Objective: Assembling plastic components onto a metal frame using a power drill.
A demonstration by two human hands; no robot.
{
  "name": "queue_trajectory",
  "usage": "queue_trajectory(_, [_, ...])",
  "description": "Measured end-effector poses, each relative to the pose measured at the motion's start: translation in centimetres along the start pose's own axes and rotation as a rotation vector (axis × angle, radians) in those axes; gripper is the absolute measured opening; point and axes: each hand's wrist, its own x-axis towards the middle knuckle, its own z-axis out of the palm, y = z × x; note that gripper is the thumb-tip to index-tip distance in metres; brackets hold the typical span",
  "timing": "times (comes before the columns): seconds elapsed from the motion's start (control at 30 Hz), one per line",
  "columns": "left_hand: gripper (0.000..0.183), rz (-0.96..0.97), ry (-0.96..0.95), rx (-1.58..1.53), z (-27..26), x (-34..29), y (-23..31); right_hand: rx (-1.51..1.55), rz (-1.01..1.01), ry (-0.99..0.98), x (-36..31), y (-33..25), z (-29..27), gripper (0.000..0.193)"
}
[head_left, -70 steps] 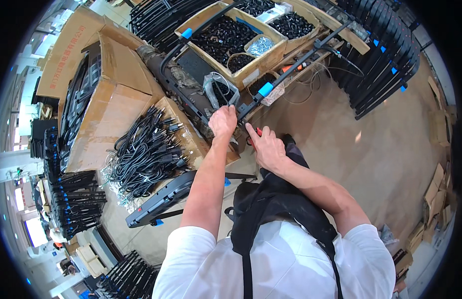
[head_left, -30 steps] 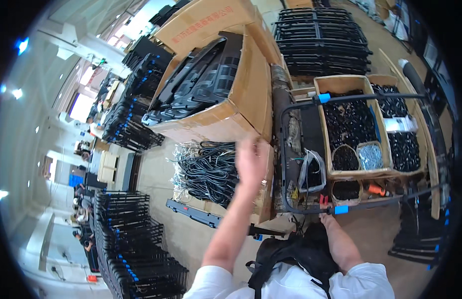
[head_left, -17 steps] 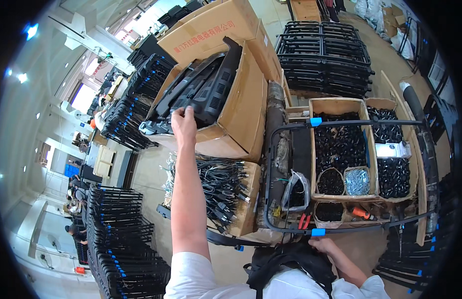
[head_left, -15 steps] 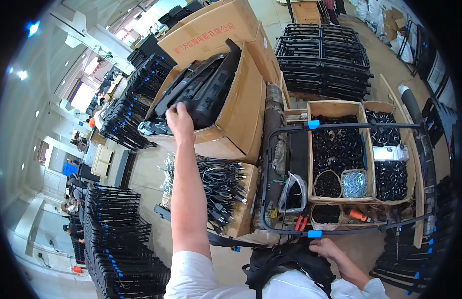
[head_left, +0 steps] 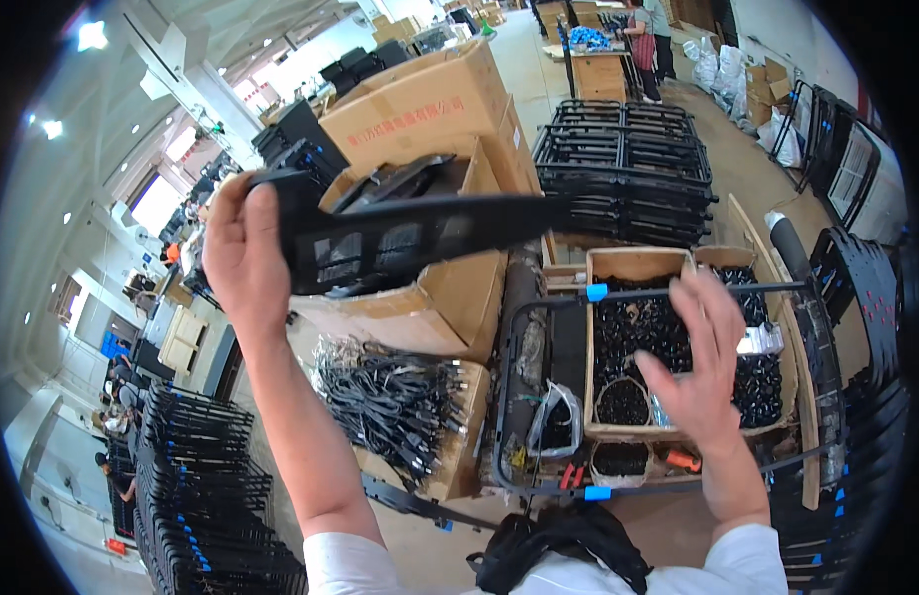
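Observation:
My left hand (head_left: 249,253) grips one end of a long black plastic panel (head_left: 420,238) with rectangular openings. The panel is held level in the air, its tapered end pointing right. Below and behind it stands an open cardboard box (head_left: 469,288) holding more black plastic parts (head_left: 405,178). My right hand (head_left: 702,357) is raised with its fingers apart and nothing in it. Beneath it lies a wooden tray (head_left: 638,432) of small black parts (head_left: 643,327). A black tubular frame with blue clips (head_left: 507,397) lies around the tray.
A bundle of cables (head_left: 390,407) fills a low box near the left. Red-handled pliers (head_left: 573,476), an orange tool (head_left: 683,459) and a plastic bag (head_left: 556,421) lie by the front bar. Stacked black frames (head_left: 618,159) stand behind. Other people (head_left: 643,50) are far off.
My left hand has lifted the black panel out of the cardboard box and brought it up and left. The right hand has risen from my waist to above the wooden tray.

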Motion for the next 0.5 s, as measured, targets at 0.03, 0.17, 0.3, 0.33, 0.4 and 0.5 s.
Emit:
queue_trajectory(0.03, [0.030, 0.003, -0.085, -0.075, 1.0, -1.1, 1.1, -0.045, 0.003, -0.044, 1.5, -0.7, 0.6, 0.087])
queue_trajectory(0.17, [0.028, -0.079, -0.391, -0.403, 3.5, -5.1, 4.3, 0.092, 0.039, -0.349, -0.7, -3.1, 4.0, 0.088])
queue_trajectory(0.3, [0.043, -0.071, -0.494, -0.303, 7.4, -7.1, -1.1, 0.444, 0.434, -0.548, -10.4, -3.8, 7.9, 0.045])
queue_trajectory(0.33, [0.048, 0.038, -0.389, -0.233, 8.1, -9.0, -3.8, 0.498, 0.548, -0.577, -11.7, -5.1, 8.7, 0.038])
queue_trajectory(0.4, [0.058, -0.019, -0.288, -0.150, 8.3, -12.8, -6.5, 0.734, 0.776, -0.511, -15.5, -5.1, 12.1, 0.034])
queue_trajectory(0.5, [0.049, -0.547, -0.180, -0.288, 6.6, -22.6, -9.3, 0.891, 1.124, -0.407, -17.0, -6.2, 17.0, 0.033])
